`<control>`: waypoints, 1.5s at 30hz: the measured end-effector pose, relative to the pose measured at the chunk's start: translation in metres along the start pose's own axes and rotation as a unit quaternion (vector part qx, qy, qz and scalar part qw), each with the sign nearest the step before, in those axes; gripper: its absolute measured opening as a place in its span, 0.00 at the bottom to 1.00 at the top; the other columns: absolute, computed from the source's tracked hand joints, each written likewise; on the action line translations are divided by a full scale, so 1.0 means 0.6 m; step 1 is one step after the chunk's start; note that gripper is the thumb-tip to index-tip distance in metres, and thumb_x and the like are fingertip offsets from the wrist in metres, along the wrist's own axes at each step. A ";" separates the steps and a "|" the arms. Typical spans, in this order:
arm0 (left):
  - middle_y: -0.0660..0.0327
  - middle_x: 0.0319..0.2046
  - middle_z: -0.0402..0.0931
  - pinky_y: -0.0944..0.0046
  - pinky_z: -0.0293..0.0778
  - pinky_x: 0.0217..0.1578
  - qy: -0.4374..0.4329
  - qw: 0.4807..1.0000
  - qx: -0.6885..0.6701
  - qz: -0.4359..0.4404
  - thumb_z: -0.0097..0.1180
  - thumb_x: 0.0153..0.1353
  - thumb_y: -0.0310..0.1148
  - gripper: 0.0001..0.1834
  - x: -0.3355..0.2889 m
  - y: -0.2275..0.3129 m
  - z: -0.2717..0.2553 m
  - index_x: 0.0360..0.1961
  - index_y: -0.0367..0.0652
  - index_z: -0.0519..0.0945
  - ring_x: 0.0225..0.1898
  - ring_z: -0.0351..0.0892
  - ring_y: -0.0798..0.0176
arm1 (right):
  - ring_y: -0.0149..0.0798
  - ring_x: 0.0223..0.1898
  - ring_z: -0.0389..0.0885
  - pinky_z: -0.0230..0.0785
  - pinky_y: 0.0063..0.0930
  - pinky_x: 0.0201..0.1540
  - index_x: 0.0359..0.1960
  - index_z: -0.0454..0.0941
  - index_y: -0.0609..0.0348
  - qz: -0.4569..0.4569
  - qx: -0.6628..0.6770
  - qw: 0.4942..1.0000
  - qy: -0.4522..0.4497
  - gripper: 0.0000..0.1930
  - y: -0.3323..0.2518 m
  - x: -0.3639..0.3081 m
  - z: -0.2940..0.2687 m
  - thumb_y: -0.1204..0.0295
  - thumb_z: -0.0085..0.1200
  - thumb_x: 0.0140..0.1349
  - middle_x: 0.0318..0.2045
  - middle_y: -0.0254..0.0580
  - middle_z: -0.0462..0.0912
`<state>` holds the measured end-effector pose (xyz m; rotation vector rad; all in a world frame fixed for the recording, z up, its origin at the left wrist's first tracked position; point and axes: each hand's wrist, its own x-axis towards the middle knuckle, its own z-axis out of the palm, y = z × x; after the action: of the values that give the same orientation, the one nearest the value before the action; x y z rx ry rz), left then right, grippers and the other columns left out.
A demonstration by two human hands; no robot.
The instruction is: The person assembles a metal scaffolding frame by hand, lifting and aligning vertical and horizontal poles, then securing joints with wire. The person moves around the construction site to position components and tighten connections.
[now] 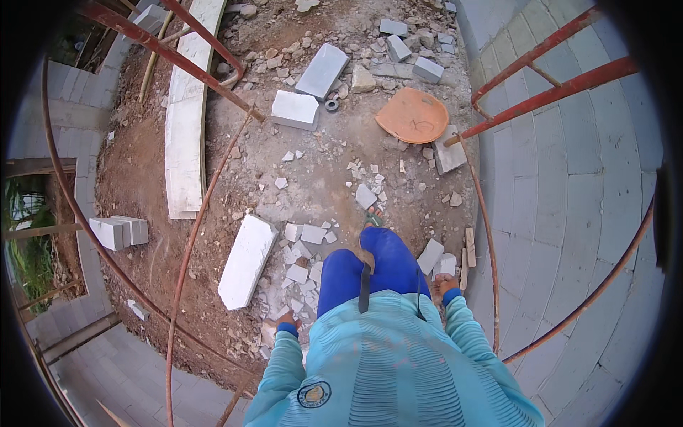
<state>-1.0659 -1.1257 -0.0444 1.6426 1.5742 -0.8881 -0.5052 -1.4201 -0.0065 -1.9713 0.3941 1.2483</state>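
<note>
Both my arms hang at my sides in light blue sleeves with dark blue cuffs. My left hand (287, 319) shows only in part beyond its cuff; its fingers look loosely apart, and I see nothing in them. Broken pale block pieces (297, 273) lie on the ground near it. My right hand (447, 283) hangs with fingers loosely bent and apart, holding nothing that I can see. In the picture it is nearest to a small white block piece (446, 264) and a thin wooden strip (464, 267). Whether it touches either is unclear.
A long white block (247, 262) lies left of my legs. Ahead are two larger blocks (295, 110), an orange basin (413, 115) and rubble. Red metal frames (548, 99) stand on both sides. A long board (188, 128) lies left; a grey block wall (555, 213) rises right.
</note>
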 end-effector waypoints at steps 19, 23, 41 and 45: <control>0.53 0.48 0.83 0.57 0.85 0.32 -0.033 0.876 -0.476 -0.072 0.60 0.68 0.44 0.24 0.387 0.755 -0.564 0.58 0.38 0.77 0.46 0.85 0.55 | 0.31 0.29 0.83 0.74 0.26 0.33 0.40 0.83 0.59 -0.092 -0.054 0.994 -0.002 0.08 -0.569 0.230 0.129 0.68 0.62 0.67 0.30 0.34 0.86; 0.56 0.41 0.81 0.55 0.83 0.28 -0.118 0.959 -0.248 -0.063 0.56 0.70 0.42 0.18 0.506 0.792 -0.661 0.51 0.37 0.79 0.36 0.84 0.52 | 0.30 0.31 0.82 0.75 0.25 0.37 0.44 0.82 0.59 -0.081 -0.112 0.990 0.003 0.11 -0.797 0.283 0.205 0.66 0.63 0.66 0.31 0.34 0.86; 0.55 0.48 0.81 0.66 0.82 0.28 0.044 0.826 -0.556 0.082 0.57 0.71 0.43 0.25 0.766 1.462 -1.455 0.60 0.36 0.76 0.43 0.86 0.60 | 0.36 0.32 0.84 0.79 0.32 0.33 0.41 0.80 0.61 0.068 -0.179 0.981 0.028 0.04 -1.603 0.593 0.341 0.75 0.58 0.68 0.32 0.42 0.86; 0.54 0.50 0.81 0.63 0.81 0.31 0.005 0.816 -0.575 0.061 0.57 0.71 0.46 0.24 0.879 1.590 -1.534 0.58 0.39 0.77 0.44 0.86 0.58 | 0.43 0.49 0.85 0.77 0.35 0.51 0.53 0.82 0.50 0.030 -0.581 0.803 -0.132 0.17 -1.717 0.742 0.331 0.60 0.46 0.72 0.49 0.43 0.86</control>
<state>-0.0796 -0.0967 0.0172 0.8088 1.4802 0.2110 0.2055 -0.5290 0.0049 -2.6588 -0.6441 2.0532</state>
